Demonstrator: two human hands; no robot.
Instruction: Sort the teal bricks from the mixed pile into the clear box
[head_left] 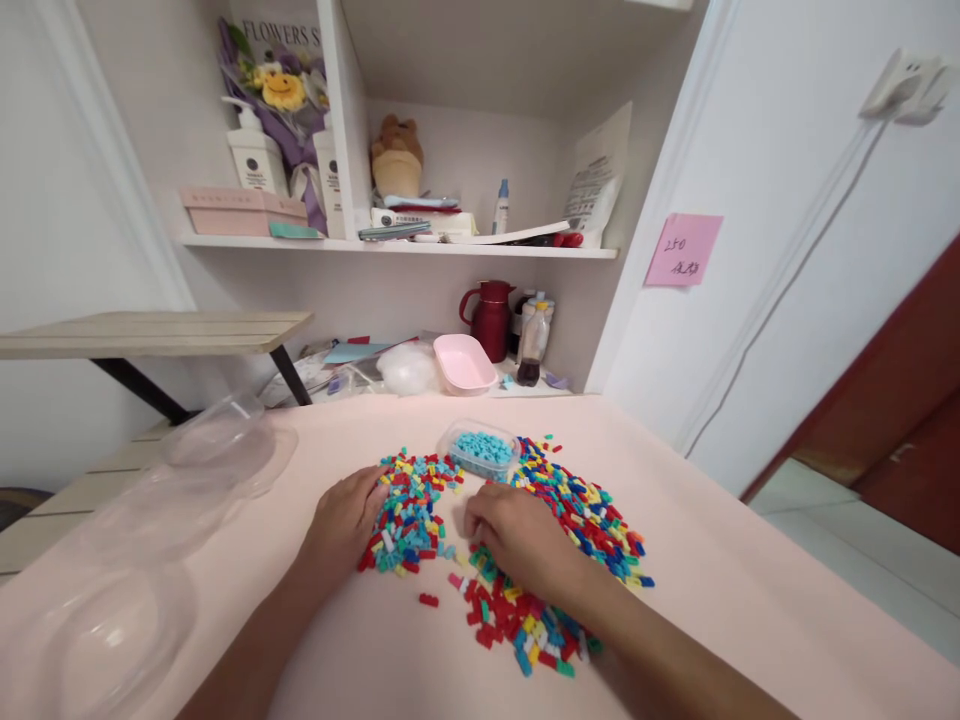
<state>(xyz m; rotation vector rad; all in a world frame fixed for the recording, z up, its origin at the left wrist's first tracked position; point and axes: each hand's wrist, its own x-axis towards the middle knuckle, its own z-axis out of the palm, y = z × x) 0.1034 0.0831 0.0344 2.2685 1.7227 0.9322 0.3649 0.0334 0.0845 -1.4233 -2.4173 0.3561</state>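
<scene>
A spread of small coloured beads (585, 510) in red, blue, yellow, green and white covers the middle of the pink table (720, 590). A small clear tub (480, 452) behind them holds only light-blue beads. My left hand (346, 518) rests on the left clump of beads (412, 510), fingers curled down into it. My right hand (517, 535) lies over the lower beads, fingertips bent toward the gap between the clumps. What either hand's fingertips hold, if anything, is hidden. A single red bead (428, 600) lies apart near the front.
Clear plastic bowls and lids (187, 480) lie on the table's left side. Behind the table stand a pink tray (465, 362), a dark red jug (491, 318) and bottles (534, 340). Shelves above hold bottles, a plush toy and papers. A pink note (682, 250) is stuck on the wall at right.
</scene>
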